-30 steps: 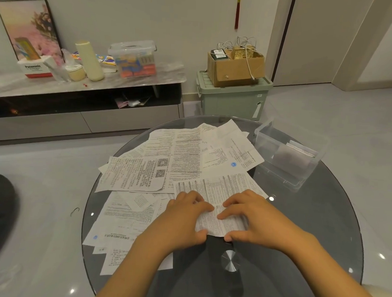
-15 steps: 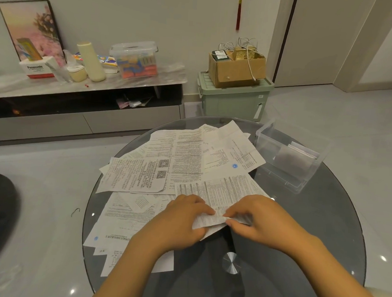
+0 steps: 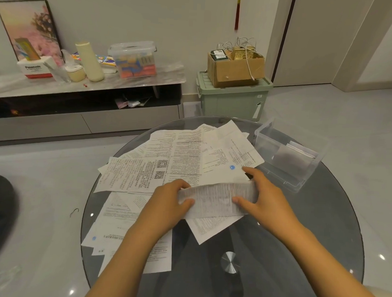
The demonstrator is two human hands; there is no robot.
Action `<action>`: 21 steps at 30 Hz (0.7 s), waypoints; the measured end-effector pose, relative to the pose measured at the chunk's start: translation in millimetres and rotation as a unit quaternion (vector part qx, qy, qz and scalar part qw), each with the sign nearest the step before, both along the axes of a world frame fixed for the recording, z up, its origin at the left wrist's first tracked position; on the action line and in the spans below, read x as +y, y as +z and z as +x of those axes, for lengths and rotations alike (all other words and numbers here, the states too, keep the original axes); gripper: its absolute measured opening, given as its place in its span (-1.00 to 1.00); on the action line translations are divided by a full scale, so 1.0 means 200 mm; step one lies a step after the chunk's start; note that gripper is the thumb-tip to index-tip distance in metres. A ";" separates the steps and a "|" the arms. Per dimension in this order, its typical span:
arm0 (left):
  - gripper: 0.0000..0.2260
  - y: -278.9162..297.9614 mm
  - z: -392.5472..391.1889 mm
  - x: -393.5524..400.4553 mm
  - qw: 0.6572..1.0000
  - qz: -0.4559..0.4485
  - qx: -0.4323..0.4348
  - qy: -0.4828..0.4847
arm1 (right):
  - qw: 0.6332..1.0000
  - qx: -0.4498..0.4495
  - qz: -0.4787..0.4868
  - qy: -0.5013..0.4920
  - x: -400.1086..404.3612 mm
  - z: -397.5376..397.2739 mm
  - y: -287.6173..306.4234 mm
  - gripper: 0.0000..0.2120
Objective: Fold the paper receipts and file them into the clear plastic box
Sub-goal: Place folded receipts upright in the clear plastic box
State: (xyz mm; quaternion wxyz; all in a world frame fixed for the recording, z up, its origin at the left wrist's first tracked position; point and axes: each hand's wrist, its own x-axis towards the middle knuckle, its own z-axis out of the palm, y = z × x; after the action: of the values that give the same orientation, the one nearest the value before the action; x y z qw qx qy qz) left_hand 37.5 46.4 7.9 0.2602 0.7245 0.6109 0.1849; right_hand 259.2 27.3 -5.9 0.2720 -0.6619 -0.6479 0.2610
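Round dark glass table [image 3: 322,221], spread of white printed paper receipts [image 3: 179,156] across its far-left half. Clear plastic box [image 3: 286,156] at right edge, folded papers inside. Left hand [image 3: 168,205] and right hand [image 3: 262,196] pinch opposite ends of a folded white receipt [image 3: 213,199], fingers clamped on it.

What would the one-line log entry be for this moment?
step: folding | left hand: grips long printed paper receipt | right hand: grips same receipt | clear plastic box: open, right of pile
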 end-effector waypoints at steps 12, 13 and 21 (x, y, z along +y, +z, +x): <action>-0.59 -0.07 0.12 -0.06 0.989 0.053 0.098 -0.097 | 0.991 -0.064 -0.118 0.002 -0.01 0.02 0.01 -0.72; -0.56 -0.08 0.13 -0.07 0.989 0.018 0.075 -0.124 | 0.991 -0.041 -0.126 0.002 -0.01 0.02 0.02 -0.73; -0.39 -0.11 0.17 -0.12 0.976 0.052 0.110 -0.182 | 0.970 0.164 -0.178 0.022 -0.06 0.03 0.12 -0.79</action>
State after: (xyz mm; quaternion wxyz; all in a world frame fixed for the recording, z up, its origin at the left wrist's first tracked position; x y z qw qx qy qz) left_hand 71.9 22.6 -13.7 0.1829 0.8521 0.4829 0.0855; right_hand 264.6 15.4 18.7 0.2465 -0.6332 -0.5517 0.4836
